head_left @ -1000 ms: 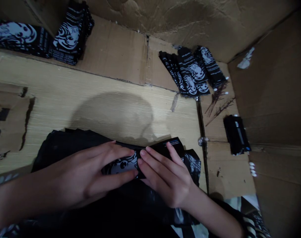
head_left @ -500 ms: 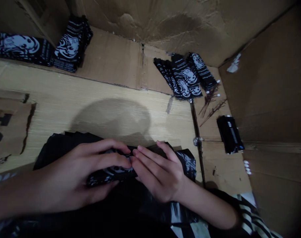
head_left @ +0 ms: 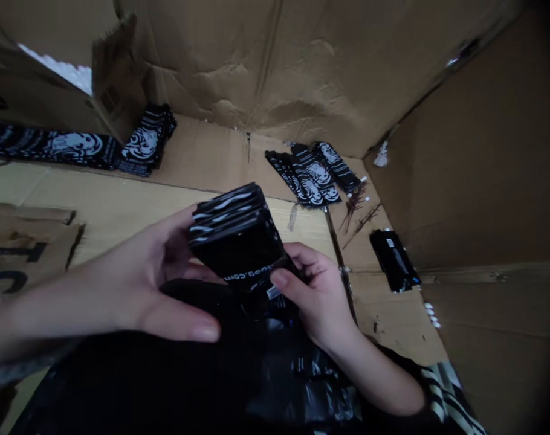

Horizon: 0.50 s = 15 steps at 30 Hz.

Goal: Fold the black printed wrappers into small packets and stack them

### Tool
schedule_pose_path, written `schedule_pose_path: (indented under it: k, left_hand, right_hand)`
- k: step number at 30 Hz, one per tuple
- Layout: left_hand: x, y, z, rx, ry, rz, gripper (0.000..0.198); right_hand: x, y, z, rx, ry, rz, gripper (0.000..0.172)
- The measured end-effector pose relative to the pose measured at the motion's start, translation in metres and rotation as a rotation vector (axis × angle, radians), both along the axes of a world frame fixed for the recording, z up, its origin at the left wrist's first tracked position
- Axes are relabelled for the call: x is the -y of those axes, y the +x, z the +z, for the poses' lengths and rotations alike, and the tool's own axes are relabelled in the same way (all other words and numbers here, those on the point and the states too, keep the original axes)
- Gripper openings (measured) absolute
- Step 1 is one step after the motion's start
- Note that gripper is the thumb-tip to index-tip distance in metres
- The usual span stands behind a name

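Note:
A stack of black printed packets [head_left: 239,241] is raised and tilted in front of me. My right hand [head_left: 313,290] grips its lower right end, thumb on the near face beside a small white label. My left hand [head_left: 161,284] is spread at the stack's left side, its thumb apart from it; the fingertips are partly hidden behind the stack, so whether they touch it is unclear. Below both hands lies a large black plastic sheet or bag [head_left: 175,374], shiny toward the right.
Black printed packets lie fanned [head_left: 309,175] at the back and in a pile [head_left: 145,142] at the back left. Another black bundle [head_left: 395,260] is at the right, near brown twigs [head_left: 359,211]. Cardboard walls [head_left: 474,181] rise behind and at the right.
The packets between my hands have been lifted and turned up on end. My right hand has closed on them, and my left hand has opened wide. The view has shifted somewhat.

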<state>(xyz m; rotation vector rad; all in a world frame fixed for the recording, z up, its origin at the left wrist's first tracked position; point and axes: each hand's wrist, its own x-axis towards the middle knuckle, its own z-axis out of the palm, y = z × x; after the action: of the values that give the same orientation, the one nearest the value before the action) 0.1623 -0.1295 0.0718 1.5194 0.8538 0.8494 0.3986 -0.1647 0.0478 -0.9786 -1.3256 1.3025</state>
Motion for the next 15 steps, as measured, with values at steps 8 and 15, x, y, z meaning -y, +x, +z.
schedule_pose_path:
  k: [8, 15]
  left_hand:
    - [0.022, 0.037, -0.004, -0.003, 0.158, 0.203, 0.054]
    - [0.025, 0.037, -0.002, -0.008, 0.240, 0.311, 0.043]
  right_hand:
    - [-0.005, -0.017, -0.013, -0.183, 0.198, -0.139, 0.024]
    - [-0.002, -0.005, -0.012, 0.026, 0.361, -0.155, 0.023]
